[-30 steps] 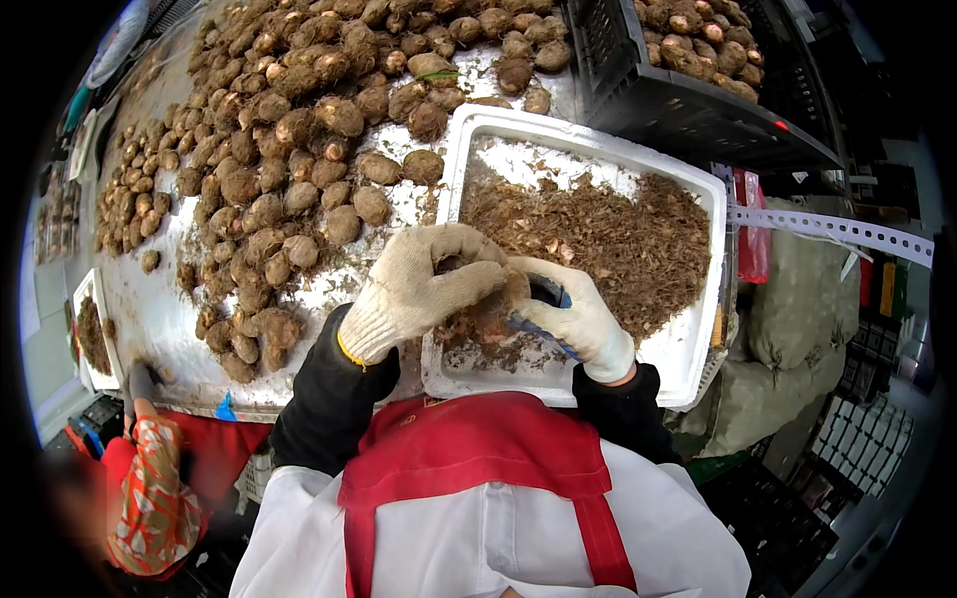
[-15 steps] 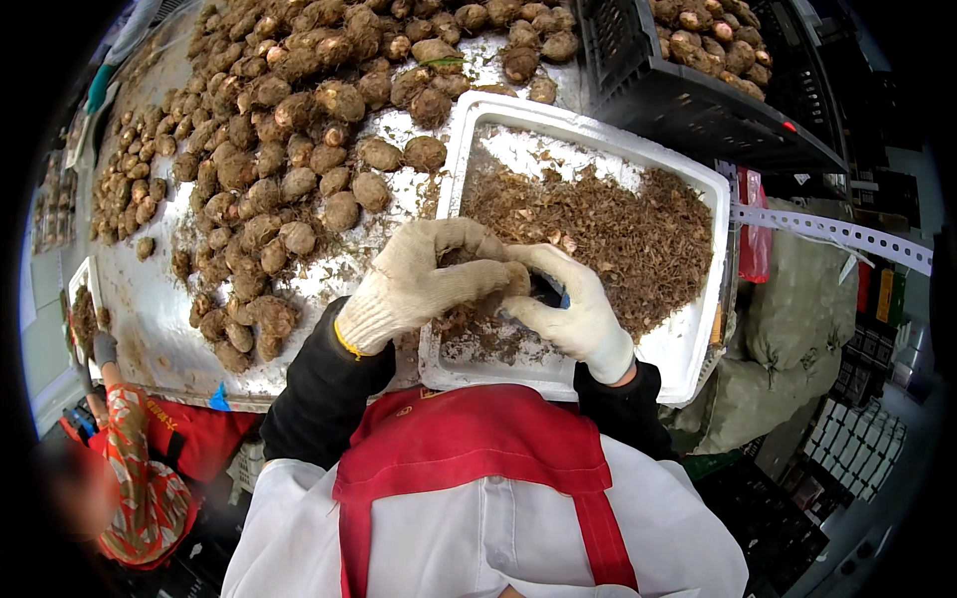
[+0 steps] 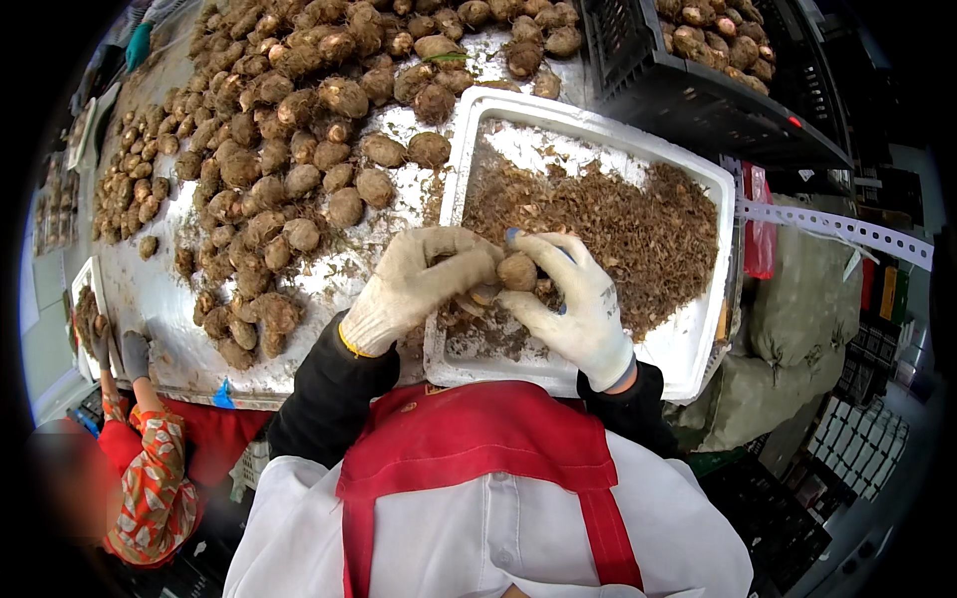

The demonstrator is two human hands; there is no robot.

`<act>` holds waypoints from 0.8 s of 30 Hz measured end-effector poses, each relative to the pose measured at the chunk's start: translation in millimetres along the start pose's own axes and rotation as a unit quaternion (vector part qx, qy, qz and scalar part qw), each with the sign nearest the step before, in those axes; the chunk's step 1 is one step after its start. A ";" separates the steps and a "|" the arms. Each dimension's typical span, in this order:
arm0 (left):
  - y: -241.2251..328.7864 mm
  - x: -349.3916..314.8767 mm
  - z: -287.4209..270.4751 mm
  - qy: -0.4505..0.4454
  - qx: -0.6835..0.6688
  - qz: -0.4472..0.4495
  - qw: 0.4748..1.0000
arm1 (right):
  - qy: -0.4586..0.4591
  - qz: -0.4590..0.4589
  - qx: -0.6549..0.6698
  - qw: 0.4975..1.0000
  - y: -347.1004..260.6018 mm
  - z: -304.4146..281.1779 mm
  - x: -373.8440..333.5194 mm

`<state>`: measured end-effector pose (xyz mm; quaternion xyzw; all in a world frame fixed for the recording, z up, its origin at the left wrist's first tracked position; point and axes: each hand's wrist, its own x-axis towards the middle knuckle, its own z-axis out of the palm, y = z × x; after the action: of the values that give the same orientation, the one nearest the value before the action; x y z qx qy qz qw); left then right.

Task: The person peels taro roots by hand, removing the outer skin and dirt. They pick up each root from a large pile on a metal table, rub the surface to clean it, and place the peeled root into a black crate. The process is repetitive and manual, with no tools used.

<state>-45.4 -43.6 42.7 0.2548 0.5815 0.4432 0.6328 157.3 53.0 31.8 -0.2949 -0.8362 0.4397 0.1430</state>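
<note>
Closest to me, the person in the red apron [image 3: 469, 448] holds both gloved hands over the near edge of the white tray [image 3: 698, 339], which I will use as the landmark. The left hand [image 3: 419, 284] curls over from the tray's left rim, its fingers closed against a small brown tuber [image 3: 518, 271]. The right hand [image 3: 573, 299] cups the same tuber from below and the right, thumb and forefinger pinched on it; a dark handle seems to poke out between the fingers, though I cannot tell what tool it is.

The tuber hangs just above the tray, over its near left part. It looks firm and dense, rounded, with a rough, fibrous skin that should give the cloth gloves good purchase. I judge it light enough for a fingertip hold, and hard enough not to bruise under pressure. The sensible grip is around its widest part, leaving the ends free to turn.

Inside the tray, past the hands, lies a loose heap of brown peelings [image 3: 618, 219], dry and crumbly by the look.

Left of the tray and beyond it, the tabletop [image 3: 169, 299] carries a broad spread of unpeeled tubers [image 3: 289, 169]. Beyond the tray's far right corner stands a dark crate [image 3: 698, 100] with more. Far off to the tray's left, another worker's gloved hand [image 3: 135, 354] rests at the tabletop's edge.
</note>
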 end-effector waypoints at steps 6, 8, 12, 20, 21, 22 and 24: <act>-3.6 2.0 5.9 0.041 0.156 0.011 0.987 | 0.023 -0.072 -0.125 0.989 6.7 6.9 3.7; -21.1 2.5 -1.2 0.025 0.015 0.013 0.999 | 0.024 -0.067 -0.107 0.992 4.3 6.9 4.0; -27.6 -2.7 -4.2 0.015 -0.125 -0.033 0.991 | 0.028 -0.056 -0.071 0.995 3.0 10.2 5.3; -23.8 2.9 2.1 0.022 0.035 -0.035 0.999 | -0.011 -0.090 -0.189 0.978 1.3 21.2 10.4; -19.3 1.4 0.1 0.021 0.014 -0.040 0.999 | -0.012 -0.086 -0.170 0.982 0.9 20.1 11.9; -14.7 0.4 -2.3 0.018 -0.007 -0.046 0.999 | -0.014 -0.082 -0.150 0.985 0.4 19.0 13.9; -19.8 -2.1 -15.0 0.025 -0.087 0.000 0.996 | 0.020 -0.058 -0.074 0.995 -5.5 14.6 17.1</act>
<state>-54.5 -57.7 24.2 0.1881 0.5567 0.4984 0.6374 134.6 51.7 27.6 -0.2646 -0.8791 0.3616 0.1623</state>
